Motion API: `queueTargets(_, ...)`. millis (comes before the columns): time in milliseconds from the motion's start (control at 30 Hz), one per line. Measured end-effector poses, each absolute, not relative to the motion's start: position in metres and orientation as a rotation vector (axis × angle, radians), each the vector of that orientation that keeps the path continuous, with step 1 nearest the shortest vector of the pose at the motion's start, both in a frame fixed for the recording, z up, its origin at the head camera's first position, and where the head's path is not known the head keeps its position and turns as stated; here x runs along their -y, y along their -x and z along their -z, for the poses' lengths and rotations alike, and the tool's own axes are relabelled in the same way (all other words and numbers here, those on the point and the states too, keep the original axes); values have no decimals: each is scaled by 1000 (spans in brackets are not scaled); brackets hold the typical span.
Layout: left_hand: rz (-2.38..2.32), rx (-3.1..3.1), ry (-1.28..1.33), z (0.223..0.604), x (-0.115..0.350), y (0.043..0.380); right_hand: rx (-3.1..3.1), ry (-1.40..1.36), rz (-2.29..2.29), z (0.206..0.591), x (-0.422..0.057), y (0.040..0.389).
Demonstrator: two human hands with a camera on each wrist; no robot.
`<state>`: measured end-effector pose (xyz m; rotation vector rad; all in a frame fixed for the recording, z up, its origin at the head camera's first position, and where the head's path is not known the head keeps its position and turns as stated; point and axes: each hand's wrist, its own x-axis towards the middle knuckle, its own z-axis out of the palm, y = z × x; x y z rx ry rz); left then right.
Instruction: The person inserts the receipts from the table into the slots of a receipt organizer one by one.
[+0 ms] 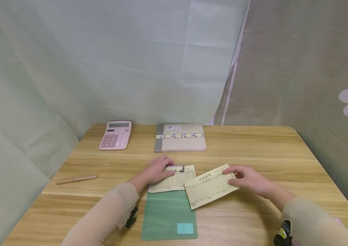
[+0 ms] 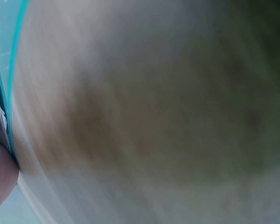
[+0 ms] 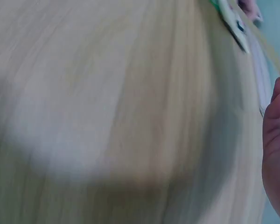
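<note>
A green clipboard [image 1: 169,213] with a light blue label lies on the table, and a cream printed form [image 1: 178,181] sits under the metal clip at its top. My left hand [image 1: 158,169] grips the clipboard's top beside the clip, thumb over the form. In the left wrist view only part of that hand [image 2: 2,177] shows, at the left edge. My right hand [image 1: 250,180] pinches the right end of a second cream form [image 1: 209,188], held tilted over the clipboard's right side. The right wrist view catches the curled fingers [image 3: 276,112] at the sheet's edge.
A pink calculator [image 1: 116,135] stands at the back left of the wooden table [image 1: 247,143]. Behind the clipboard lies a beige notebook [image 1: 180,145] with a patterned band. At the left is a slim wooden-coloured stick [image 1: 77,179]. Curtains [image 1: 161,68] hang behind the table.
</note>
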<state>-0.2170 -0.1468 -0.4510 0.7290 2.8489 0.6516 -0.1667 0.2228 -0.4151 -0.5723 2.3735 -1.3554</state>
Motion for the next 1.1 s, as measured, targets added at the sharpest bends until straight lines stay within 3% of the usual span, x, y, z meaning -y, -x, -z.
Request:
queueTargets(667,-662,-2807,-690,447,145,221,-2434,740,1195,442,-118,181)
queueTargets(1100,-638,-2888,-695,450,142,220,-2673,781,1036,449,-88,178)
